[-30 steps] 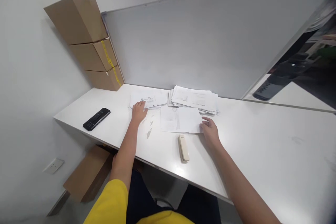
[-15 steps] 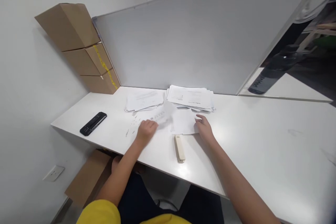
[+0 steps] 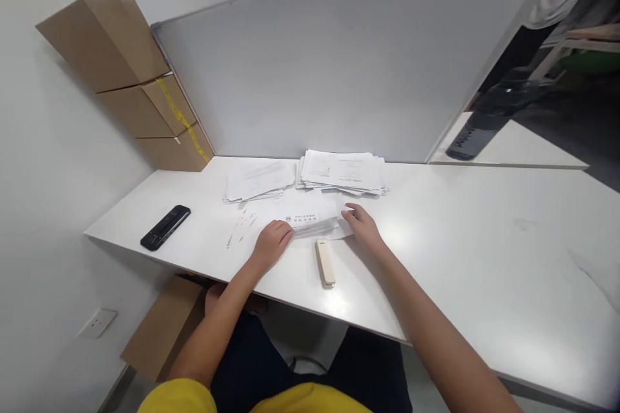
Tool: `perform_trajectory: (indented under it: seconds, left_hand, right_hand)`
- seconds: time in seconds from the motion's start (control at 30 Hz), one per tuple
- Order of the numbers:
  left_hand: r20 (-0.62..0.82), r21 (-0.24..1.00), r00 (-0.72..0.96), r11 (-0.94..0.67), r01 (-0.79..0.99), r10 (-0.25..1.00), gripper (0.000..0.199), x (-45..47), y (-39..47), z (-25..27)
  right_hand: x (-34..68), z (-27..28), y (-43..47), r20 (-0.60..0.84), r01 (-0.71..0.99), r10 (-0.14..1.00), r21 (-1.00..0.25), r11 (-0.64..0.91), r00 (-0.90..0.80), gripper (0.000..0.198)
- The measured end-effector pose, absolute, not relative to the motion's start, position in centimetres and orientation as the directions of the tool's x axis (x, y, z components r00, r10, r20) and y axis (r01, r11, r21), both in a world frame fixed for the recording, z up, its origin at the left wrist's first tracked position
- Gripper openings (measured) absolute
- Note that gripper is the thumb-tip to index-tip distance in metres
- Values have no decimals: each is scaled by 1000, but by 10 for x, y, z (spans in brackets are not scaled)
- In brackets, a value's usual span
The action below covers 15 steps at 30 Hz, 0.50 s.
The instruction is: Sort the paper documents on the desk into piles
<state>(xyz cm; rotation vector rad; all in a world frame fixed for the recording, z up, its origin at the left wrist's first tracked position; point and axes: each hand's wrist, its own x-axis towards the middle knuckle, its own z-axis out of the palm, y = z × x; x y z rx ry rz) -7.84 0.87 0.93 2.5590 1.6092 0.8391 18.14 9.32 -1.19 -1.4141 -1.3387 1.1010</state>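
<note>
I sit at a white table (image 3: 465,258), both forearms reaching forward over its edge. Between my hands lie the papers I am handling: a printed sheet (image 3: 314,206) on top, with a plain white sheet (image 3: 341,230) showing beneath its right end. Their near edges do not line up; several thin layers show there, and I cannot count them.

My left hand (image 3: 272,244) is curled closed at the printed sheet's near left corner, which it appears to pinch between thumb and fingers. My right hand (image 3: 362,222) is loosely curved, thumb and forefinger slightly apart at the right end of the papers; whether it pinches them or only touches them I cannot tell.

Just in front of the papers lies a cream-coloured stapler-like tool (image 3: 324,263), touched by neither hand. Behind them are two piles: a low left pile (image 3: 259,181) and a thicker right pile (image 3: 341,171), both with uneven edges.

To do this well, I judge, I need a light pinch on the left so the corner does not crease, and a steady right hand as a stop for the sheets to meet. Lowering the top sheet flat and matching near edges first should square the papers without buckling them.
</note>
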Motion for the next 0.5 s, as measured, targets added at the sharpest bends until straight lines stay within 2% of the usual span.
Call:
perform_trajectory:
  seconds: [0.07,0.17,0.27,0.33,0.4,0.5]
  left_hand:
    - [411,234,389,-508,829,824,30,-78,9,8]
    - [348,163,490,-566,808,799,31,-76,10,7]
    - [328,189,518,-592,783,790,32,-77,10,6]
    - [311,238,534,-609,757,786,33,-78,11,5]
    - [294,296,522,-595,747,801,36,-80,14,3]
    - [260,361,357,-433,826,897,46,-83,20,-3]
  right_hand:
    - [179,-8,92,-77,191,997,-978,-81,30,55]
    - [175,-4,87,-180,51,982,-983,-177,-59,47]
    - [172,-4,84,-196,-59,968,-977,-207,-159,44]
    - [173,-6,82,-169,-37,973,-984,-176,-157,43]
    - [174,-9,82,-133,64,986,-990,-127,-98,35]
    - [177,-12,85,-82,207,996,-975,-74,-31,41]
